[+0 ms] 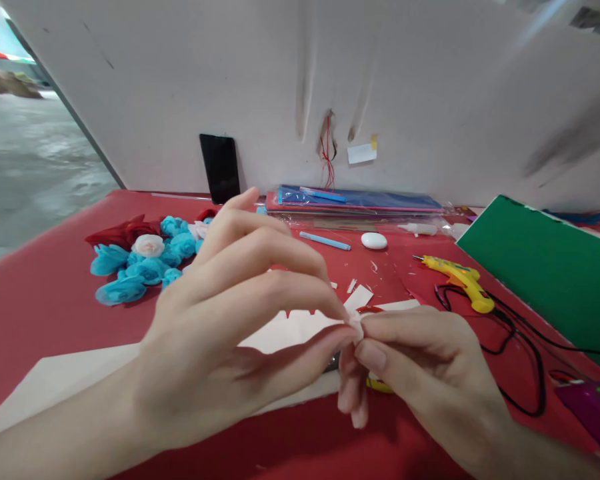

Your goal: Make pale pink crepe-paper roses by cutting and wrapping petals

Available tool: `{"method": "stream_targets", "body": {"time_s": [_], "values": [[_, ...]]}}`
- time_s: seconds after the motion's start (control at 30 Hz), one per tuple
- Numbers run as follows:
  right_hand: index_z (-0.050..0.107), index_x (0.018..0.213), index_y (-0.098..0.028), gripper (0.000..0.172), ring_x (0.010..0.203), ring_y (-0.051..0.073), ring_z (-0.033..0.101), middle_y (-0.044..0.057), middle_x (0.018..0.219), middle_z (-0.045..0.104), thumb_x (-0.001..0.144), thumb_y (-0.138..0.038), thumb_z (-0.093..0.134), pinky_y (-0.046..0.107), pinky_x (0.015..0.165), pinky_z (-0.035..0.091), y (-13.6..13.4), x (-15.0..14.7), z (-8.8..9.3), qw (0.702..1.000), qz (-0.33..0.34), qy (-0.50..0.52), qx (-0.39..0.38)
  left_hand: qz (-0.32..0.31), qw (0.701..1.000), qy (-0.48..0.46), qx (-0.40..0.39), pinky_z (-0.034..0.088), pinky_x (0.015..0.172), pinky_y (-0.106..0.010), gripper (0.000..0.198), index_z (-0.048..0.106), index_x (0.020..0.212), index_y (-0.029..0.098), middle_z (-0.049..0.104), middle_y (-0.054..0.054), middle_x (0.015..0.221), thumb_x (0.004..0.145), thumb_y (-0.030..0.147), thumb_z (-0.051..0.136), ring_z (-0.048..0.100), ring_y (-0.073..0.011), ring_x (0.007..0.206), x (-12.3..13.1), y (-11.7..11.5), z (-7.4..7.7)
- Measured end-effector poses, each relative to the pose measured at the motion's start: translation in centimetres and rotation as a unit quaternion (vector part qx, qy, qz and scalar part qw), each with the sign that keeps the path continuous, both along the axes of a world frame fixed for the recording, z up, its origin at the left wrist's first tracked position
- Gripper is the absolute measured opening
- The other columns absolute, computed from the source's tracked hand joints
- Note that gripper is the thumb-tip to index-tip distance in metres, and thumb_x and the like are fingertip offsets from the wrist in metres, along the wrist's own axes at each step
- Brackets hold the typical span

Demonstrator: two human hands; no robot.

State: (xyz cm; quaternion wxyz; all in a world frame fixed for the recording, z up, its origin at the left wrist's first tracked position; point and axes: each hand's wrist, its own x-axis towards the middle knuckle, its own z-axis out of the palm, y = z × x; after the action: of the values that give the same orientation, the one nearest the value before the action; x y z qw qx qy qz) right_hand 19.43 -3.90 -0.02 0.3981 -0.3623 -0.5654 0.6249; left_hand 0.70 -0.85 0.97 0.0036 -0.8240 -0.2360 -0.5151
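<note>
My left hand [240, 313] and my right hand [425, 360] meet just right of the middle of the view. Between their thumbs and forefingers they pinch a small, crumpled white piece [356, 327], thin like paper or fabric; most of it is hidden by the fingertips. The other left fingers arch above it, and the right ones curl underneath. Beneath the hands lies a white paper sheet [290, 330] with a notched upper edge. Partly covered by the right hand is something with red and yellow handle-like parts [379, 385], perhaps scissors.
Blue, white and red handmade flowers [147, 267] lie on the left. A yellow glue gun [457, 280] with its black cord rests on the right, near a green board [545, 267]. Behind are a blue pen [325, 241], a white oval object [374, 241] and a phone [220, 168] against the wall.
</note>
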Motion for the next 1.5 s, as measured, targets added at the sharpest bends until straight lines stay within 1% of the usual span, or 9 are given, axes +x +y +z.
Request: {"method": "stream_targets", "body": {"time_s": [0.13,0.33,0.53,0.7,0.87,1.03,1.27,1.4,1.5], "values": [[0.065,0.067,-0.019,0.022,0.049,0.01,0.062,0.0,0.059,0.066,0.088,-0.024,0.063,0.02,0.05,0.054,-0.2,0.0,0.0,0.999,-0.01,-0.018,0.032,-0.001,1.0,0.011,-0.01,0.039,0.115,-0.042,0.015,0.063,0.079,0.025,0.067,0.007,0.074,0.079,0.017,0.076,0.062,-0.0128,0.077,0.0,-0.1,-0.1],[0.064,0.059,-0.019,0.034,0.05,0.01,0.062,0.001,0.056,0.065,0.092,-0.024,0.058,0.02,0.049,0.053,-0.2,0.0,0.2,0.992,-0.009,-0.069,0.102,-0.008,1.0,0.013,-0.007,0.05,0.099,-0.032,0.016,0.063,0.075,0.025,0.068,0.009,0.07,0.075,0.017,0.078,0.062,-0.0108,0.069,0.1,-0.3,0.0],[0.058,0.055,-0.019,0.039,0.048,0.008,0.061,-0.001,0.054,0.065,0.094,-0.016,0.055,0.017,0.05,0.05,-0.5,0.2,0.3,0.97,-0.026,-0.118,0.212,-0.011,1.0,0.006,-0.024,0.051,0.093,-0.031,0.015,0.063,0.076,0.025,0.069,0.009,0.07,0.075,0.016,0.076,0.062,-0.0103,0.069,0.1,-0.6,0.2],[0.055,0.054,-0.019,0.037,0.045,0.008,0.06,-0.001,0.051,0.064,0.09,-0.013,0.059,0.017,0.047,0.049,-0.9,0.0,0.2,0.952,-0.068,-0.137,0.266,-0.008,0.999,0.008,-0.041,0.05,0.09,-0.033,0.016,0.063,0.078,0.026,0.068,0.01,0.071,0.076,0.017,0.076,0.061,-0.0124,0.07,0.3,-0.9,-0.1],[0.06,0.057,-0.02,0.034,0.043,0.01,0.058,0.0,0.051,0.064,0.09,-0.014,0.057,0.019,0.043,0.046,-1.1,-0.1,0.1,0.908,-0.128,-0.161,0.364,-0.015,0.995,-0.016,-0.094,0.044,0.1,-0.044,0.016,0.061,0.079,0.027,0.064,0.007,0.074,0.08,0.015,0.072,0.059,-0.0168,0.074,0.5,-1.2,-0.6],[0.058,0.053,-0.02,0.038,0.041,0.012,0.057,0.004,0.049,0.064,0.089,-0.012,0.052,0.023,0.043,0.04,-1.2,0.2,0.3,0.842,-0.157,-0.273,0.438,-0.048,0.989,-0.026,-0.14,0.045,0.092,-0.038,0.019,0.061,0.077,0.024,0.061,0.005,0.077,0.082,0.006,0.067,0.056,-0.0145,0.076,0.7,-1.3,-0.6],[0.064,0.063,-0.02,0.025,0.039,0.012,0.055,0.001,0.046,0.062,0.085,-0.009,0.056,0.023,0.045,0.042,-1.2,0.0,0.1,0.808,-0.164,-0.307,0.475,-0.04,0.985,-0.029,-0.163,0.045,0.082,-0.036,0.018,0.06,0.077,0.024,0.062,0.005,0.074,0.081,0.007,0.064,0.055,-0.0158,0.078,1.1,-1.5,-0.5],[0.068,0.068,-0.018,0.02,0.038,0.011,0.053,0.001,0.045,0.06,0.083,-0.008,0.058,0.022,0.044,0.043,-1.2,-0.1,0.0,0.801,-0.176,-0.311,0.48,-0.008,0.994,0.0,-0.106,0.045,0.086,-0.034,0.019,0.061,0.079,0.025,0.063,0.006,0.075,0.079,0.006,0.065,0.054,-0.0151,0.08,1.0,-1.5,-0.5],[0.065,0.06,-0.02,0.03,0.035,0.01,0.049,-0.001,0.042,0.054,0.086,-0.01,0.054,0.021,0.041,0.042,-1.5,0.0,-0.1,0.825,-0.175,-0.294,0.45,0.025,0.999,0.019,-0.024,0.045,0.101,-0.033,0.019,0.063,0.077,0.026,0.066,0.007,0.077,0.077,0.008,0.069,0.055,-0.014,0.08,0.7,-1.3,-0.4]]}}
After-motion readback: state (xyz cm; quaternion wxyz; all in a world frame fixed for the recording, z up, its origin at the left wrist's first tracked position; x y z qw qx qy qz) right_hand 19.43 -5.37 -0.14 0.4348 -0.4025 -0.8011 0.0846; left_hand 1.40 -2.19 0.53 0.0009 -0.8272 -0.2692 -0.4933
